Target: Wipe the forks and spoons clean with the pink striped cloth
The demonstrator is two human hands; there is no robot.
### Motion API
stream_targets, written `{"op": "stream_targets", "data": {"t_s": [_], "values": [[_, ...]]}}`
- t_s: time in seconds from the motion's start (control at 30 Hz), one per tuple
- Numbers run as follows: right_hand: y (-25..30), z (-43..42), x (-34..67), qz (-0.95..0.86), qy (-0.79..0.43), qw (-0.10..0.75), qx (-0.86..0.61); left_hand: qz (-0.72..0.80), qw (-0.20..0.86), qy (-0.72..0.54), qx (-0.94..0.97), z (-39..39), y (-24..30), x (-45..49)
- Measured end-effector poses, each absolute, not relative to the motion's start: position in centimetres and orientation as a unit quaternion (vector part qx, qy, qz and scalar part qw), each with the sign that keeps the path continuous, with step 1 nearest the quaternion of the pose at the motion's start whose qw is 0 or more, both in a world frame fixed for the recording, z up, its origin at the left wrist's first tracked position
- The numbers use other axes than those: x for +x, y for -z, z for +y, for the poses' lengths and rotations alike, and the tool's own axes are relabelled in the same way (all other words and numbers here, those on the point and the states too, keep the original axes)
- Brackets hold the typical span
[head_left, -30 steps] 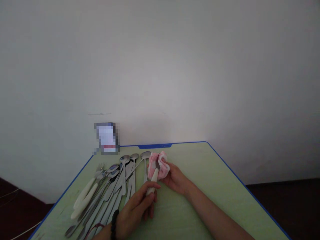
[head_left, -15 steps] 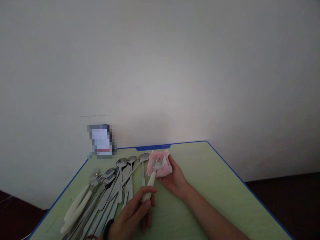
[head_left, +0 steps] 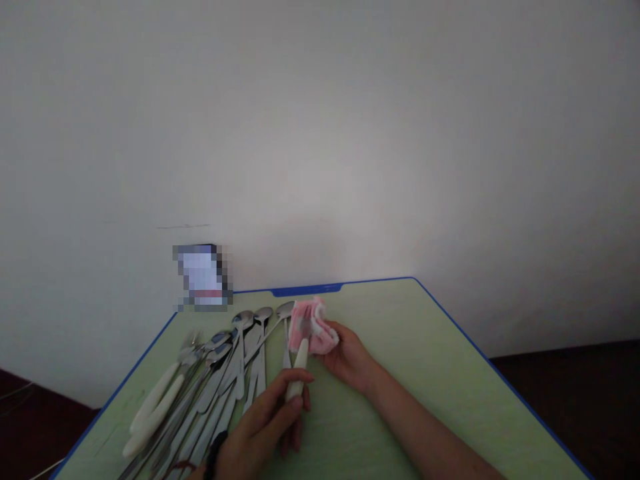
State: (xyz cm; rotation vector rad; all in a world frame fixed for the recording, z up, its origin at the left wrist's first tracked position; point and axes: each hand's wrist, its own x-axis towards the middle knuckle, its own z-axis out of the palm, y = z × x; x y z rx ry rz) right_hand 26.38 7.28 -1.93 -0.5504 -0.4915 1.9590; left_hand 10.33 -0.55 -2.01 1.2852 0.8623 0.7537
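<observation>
My left hand [head_left: 267,417] grips the white handle of a fork [head_left: 299,360], which points away from me. Its metal head is wrapped inside a pink and white cloth [head_left: 311,328] that my right hand [head_left: 347,357] pinches closed around it. Both hands hover just above the pale green table [head_left: 425,373], to the right of a spread of cutlery.
Several spoons and other steel cutlery [head_left: 235,373] lie fanned out on the left half of the table, with white-handled pieces [head_left: 153,407] at the far left. A blurred small object [head_left: 203,277] stands at the table's back left by the white wall. The table has a blue edge.
The cloth lay open under the fork's head half a second ago; now my right hand has folded it shut around the head. The left hand has barely shifted.
</observation>
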Motion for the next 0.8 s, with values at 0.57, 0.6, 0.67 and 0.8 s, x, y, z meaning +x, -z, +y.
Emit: {"op": "stream_targets", "data": {"t_s": [0.57,0.6,0.67,0.8], "values": [[1.63,6.89,26.23,-0.238,-0.81,0.474,-0.249,0.373,0.63,-0.314,0.604,-0.49,1.65,10.22],[1.6,6.87,26.21,-0.241,-0.81,0.473,-0.249,0.372,0.629,-0.315,0.606,-0.46,1.76,10.19],[1.52,6.81,26.17,-0.252,-0.807,0.471,-0.25,0.368,0.627,-0.316,0.61,-0.42,2.0,10.1],[1.44,6.69,26.12,-0.267,-0.799,0.476,-0.255,0.362,0.627,-0.315,0.613,-0.43,2.33,9.92]]}}
